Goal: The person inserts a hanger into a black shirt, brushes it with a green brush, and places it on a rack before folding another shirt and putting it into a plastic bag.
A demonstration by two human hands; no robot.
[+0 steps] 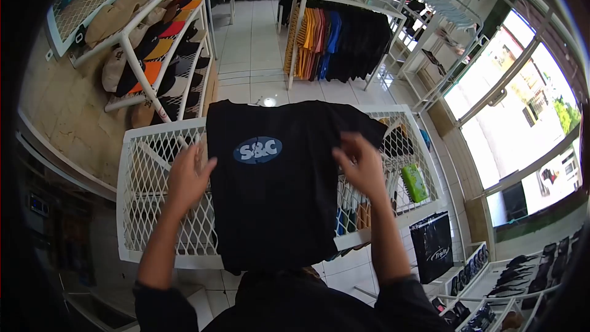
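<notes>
A black T-shirt (276, 209) with a blue oval "S&C" print (257, 150) lies spread on a white mesh-topped rack (138, 203). Its left side runs nearly straight with no sleeve showing there, while a sleeve (362, 124) sticks out at the upper right. My left hand (189, 175) hovers beside the shirt's left edge, fingers apart and holding nothing. Over the right edge, my right hand (359, 166) is slightly blurred, with its fingers bent and the thumb apart; nothing shows in its grasp.
A green packet (414, 183) lies on the mesh at right. Shelves of caps (153, 74) stand at left, and a rail of hanging shirts (344, 43) stands ahead. A black bag (431, 240) hangs by the rack's right front. Glass doors (516, 110) are at right.
</notes>
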